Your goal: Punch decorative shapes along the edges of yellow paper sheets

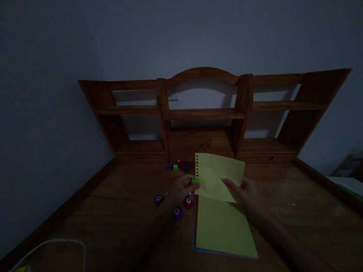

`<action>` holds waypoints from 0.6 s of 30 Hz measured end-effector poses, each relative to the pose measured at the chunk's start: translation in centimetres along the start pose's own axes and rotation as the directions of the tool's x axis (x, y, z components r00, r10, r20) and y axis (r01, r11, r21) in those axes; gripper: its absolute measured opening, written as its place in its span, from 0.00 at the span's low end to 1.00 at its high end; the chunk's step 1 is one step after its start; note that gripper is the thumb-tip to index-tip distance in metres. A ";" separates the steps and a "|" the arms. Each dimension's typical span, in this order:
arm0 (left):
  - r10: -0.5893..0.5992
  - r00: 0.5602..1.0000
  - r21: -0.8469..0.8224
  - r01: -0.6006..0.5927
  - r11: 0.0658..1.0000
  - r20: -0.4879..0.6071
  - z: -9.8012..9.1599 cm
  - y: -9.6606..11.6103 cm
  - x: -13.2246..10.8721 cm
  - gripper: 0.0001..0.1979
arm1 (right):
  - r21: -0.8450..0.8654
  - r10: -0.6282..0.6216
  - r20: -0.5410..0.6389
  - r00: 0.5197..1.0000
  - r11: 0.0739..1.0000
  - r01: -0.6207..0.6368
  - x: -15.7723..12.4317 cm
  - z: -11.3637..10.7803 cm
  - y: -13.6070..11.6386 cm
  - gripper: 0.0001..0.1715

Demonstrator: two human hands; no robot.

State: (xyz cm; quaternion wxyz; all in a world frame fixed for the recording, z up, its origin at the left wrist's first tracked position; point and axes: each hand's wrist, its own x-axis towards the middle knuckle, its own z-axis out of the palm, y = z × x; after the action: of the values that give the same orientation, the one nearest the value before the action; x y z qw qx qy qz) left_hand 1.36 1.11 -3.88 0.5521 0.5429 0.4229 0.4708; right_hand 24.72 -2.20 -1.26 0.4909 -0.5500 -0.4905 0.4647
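My left hand [182, 188] pinches a small green plastic piece [196, 180] at the left edge of a yellow paper sheet [218, 173]. A row of dark holes runs down that edge above the green piece. With thumb on top and fingers beneath, my right hand [246, 193] grips the sheet's right side. The sheet is raised over a stack of coloured paper [223, 228], whose top leaf is yellow. Beside my left hand lie one-eyed plastic pieces: a red one [188, 202], a purple one [177, 213] and another purple one [158, 200]. My left hand partly hides others.
More small purple, green and red pieces [175, 166] lie farther back on the wooden desk [118, 211]. Behind them stands a wooden shelf unit [203, 114] against the wall. A white cable [63, 240] loops at the lower left. The room is dim.
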 end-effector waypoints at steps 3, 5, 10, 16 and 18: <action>0.000 1.000 0.008 0.000 1.000 -0.019 0.0 0.0 -0.1 0.23 | 0.019 -0.015 -0.018 1.000 1.000 0.015 -0.1 0.2 0.0 0.27; 0.007 1.000 0.007 -0.006 1.000 -0.020 0.0 0.0 -0.1 0.23 | 0.042 -0.025 0.000 1.000 0.999 0.025 -0.2 0.4 0.1 0.28; 0.033 0.999 0.022 -0.033 0.999 0.007 0.2 -0.1 -0.3 0.21 | 0.018 -0.036 -0.021 0.999 0.999 0.036 -0.4 0.4 -0.2 0.25; 0.023 1.000 0.001 -0.023 1.000 0.000 0.3 0.2 -0.4 0.21 | 0.036 -0.017 -0.003 1.000 0.999 0.017 -0.3 0.2 -0.2 0.26; 0.019 1.000 0.003 -0.019 1.000 -0.004 0.3 0.4 -0.4 0.22 | 0.052 -0.024 0.018 1.000 0.998 0.023 -0.2 0.1 0.0 0.27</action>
State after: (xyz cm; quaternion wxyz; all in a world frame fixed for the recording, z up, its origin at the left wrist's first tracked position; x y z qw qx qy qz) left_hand 1.52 0.68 -3.49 0.5458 0.5468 0.4197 0.4764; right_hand 24.58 -2.38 -1.32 0.5056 -0.5271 -0.4893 0.4766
